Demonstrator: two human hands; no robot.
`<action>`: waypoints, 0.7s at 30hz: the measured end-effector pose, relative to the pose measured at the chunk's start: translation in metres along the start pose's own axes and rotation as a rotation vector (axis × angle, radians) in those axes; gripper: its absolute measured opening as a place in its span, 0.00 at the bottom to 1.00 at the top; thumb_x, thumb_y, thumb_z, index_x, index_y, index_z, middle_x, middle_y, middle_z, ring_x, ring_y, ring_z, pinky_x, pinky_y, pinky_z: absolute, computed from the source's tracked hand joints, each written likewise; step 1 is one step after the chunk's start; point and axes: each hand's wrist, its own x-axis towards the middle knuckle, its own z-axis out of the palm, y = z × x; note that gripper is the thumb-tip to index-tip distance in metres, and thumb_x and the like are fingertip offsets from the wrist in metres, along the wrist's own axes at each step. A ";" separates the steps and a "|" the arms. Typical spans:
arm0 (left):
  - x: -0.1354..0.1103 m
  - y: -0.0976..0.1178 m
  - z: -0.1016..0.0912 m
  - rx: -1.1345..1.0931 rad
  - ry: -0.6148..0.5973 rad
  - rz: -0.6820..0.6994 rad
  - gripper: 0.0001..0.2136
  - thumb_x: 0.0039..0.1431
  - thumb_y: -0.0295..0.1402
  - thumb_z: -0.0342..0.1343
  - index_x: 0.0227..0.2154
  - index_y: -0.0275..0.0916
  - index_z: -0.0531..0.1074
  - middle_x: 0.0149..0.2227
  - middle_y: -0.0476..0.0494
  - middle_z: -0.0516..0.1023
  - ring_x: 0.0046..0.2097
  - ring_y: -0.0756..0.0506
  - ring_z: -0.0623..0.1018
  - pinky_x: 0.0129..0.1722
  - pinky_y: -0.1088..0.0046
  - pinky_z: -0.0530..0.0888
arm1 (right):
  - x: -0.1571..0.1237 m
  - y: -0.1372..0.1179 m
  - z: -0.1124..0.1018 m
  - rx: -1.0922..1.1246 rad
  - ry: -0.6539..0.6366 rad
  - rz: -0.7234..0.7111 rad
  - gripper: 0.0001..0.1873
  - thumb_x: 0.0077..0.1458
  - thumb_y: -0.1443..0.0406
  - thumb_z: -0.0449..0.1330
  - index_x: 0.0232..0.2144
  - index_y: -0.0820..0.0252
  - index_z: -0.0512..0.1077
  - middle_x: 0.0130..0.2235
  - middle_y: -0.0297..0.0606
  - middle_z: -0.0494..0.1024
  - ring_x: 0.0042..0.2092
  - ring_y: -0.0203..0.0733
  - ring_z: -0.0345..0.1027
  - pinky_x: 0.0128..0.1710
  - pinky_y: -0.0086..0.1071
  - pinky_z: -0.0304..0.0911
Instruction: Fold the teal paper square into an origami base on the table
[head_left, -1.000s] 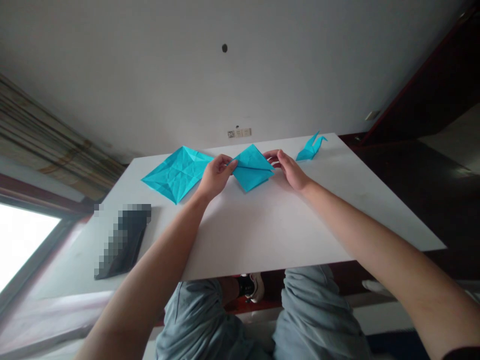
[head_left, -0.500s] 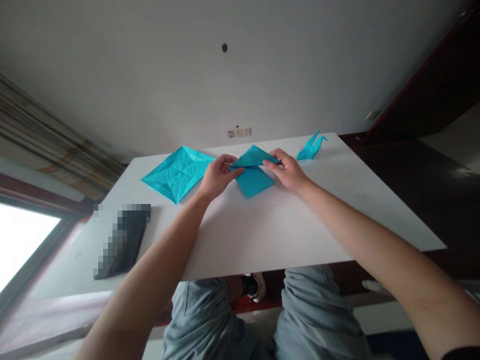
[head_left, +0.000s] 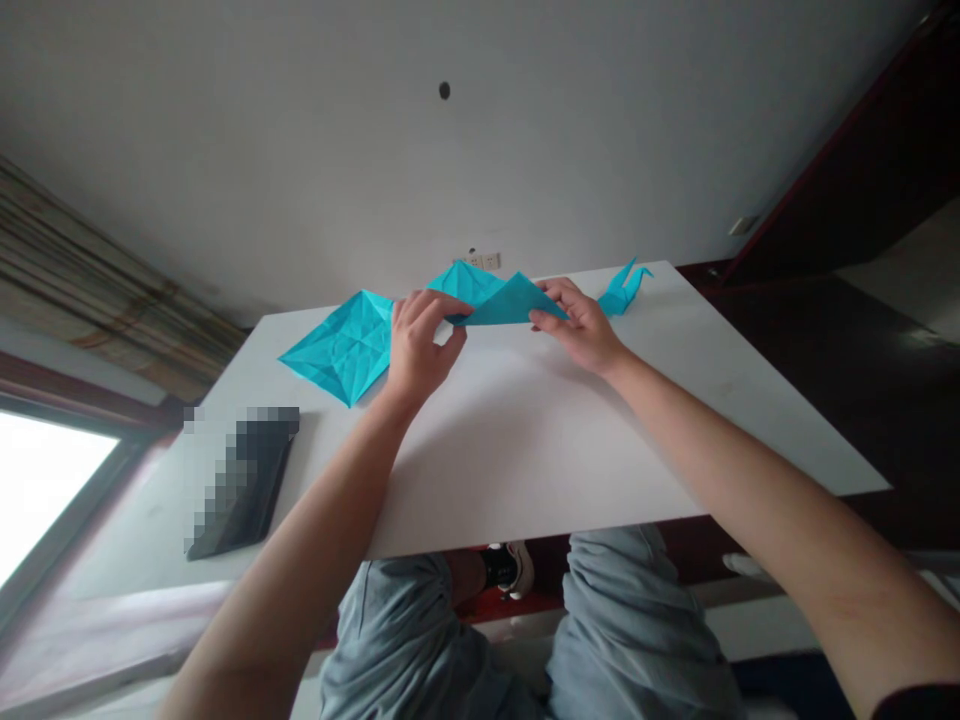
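A partly folded sheet of blue origami paper is held up over the far side of the white table. Its near layer is a triangle with the point up; another creased layer rises behind it on the left. My left hand pinches the left corner, mostly with the fingers above it, the thumb a little below. At the right corner my right hand grips with its thumb in front and its fingers behind. Left of my left hand lies a creased, flattened blue sheet, partly hidden by that hand.
A folded blue paper crane stands at the back right, just beyond my right hand. A dark, partly pixelated flat object lies on the left of the table. Behind the table rises a wall with a socket strip.
The folded paper has been lifted and turned over or opened; its lower diamond part no longer hangs toward me, and a creased layer now shows behind. My left hand shifted slightly left.
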 end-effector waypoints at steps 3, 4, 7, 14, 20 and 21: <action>-0.006 -0.006 0.004 -0.016 -0.386 -0.001 0.18 0.70 0.39 0.69 0.60 0.46 0.81 0.52 0.43 0.90 0.58 0.35 0.87 0.70 0.50 0.71 | -0.003 0.010 -0.009 -0.216 -0.167 0.009 0.18 0.63 0.47 0.75 0.37 0.52 0.80 0.54 0.45 0.81 0.57 0.55 0.76 0.54 0.46 0.76; -0.008 -0.007 0.007 -0.025 -0.479 -0.011 0.20 0.69 0.42 0.71 0.61 0.45 0.80 0.52 0.42 0.91 0.58 0.34 0.88 0.71 0.49 0.71 | -0.004 0.014 -0.011 -0.269 -0.229 0.026 0.16 0.63 0.49 0.74 0.38 0.53 0.80 0.52 0.44 0.81 0.55 0.55 0.77 0.55 0.47 0.75; -0.012 -0.010 0.017 -0.073 -0.569 -0.068 0.19 0.74 0.44 0.67 0.61 0.44 0.81 0.52 0.40 0.91 0.55 0.35 0.89 0.66 0.54 0.77 | -0.008 0.022 -0.009 -0.398 -0.337 0.064 0.13 0.66 0.52 0.70 0.36 0.54 0.79 0.44 0.42 0.81 0.48 0.53 0.75 0.55 0.47 0.72; -0.014 -0.015 0.027 -0.169 -0.476 -0.119 0.19 0.73 0.35 0.65 0.64 0.41 0.80 0.55 0.38 0.89 0.53 0.40 0.88 0.58 0.60 0.84 | -0.017 0.025 0.006 -0.502 -0.256 -0.095 0.35 0.71 0.65 0.65 0.76 0.44 0.72 0.66 0.48 0.78 0.61 0.59 0.73 0.68 0.57 0.70; -0.016 -0.018 0.029 -0.102 -0.515 -0.088 0.14 0.78 0.40 0.61 0.58 0.46 0.88 0.59 0.37 0.88 0.63 0.34 0.86 0.68 0.50 0.81 | -0.019 0.032 0.002 -0.740 -0.330 -0.103 0.16 0.73 0.61 0.67 0.58 0.41 0.90 0.66 0.45 0.80 0.64 0.64 0.69 0.69 0.64 0.65; -0.016 -0.017 0.028 -0.106 -0.534 -0.084 0.15 0.79 0.42 0.61 0.58 0.47 0.88 0.61 0.37 0.88 0.65 0.33 0.86 0.70 0.49 0.80 | -0.018 0.033 0.001 -0.736 -0.357 -0.082 0.15 0.73 0.59 0.68 0.57 0.42 0.90 0.65 0.45 0.82 0.63 0.64 0.70 0.68 0.63 0.65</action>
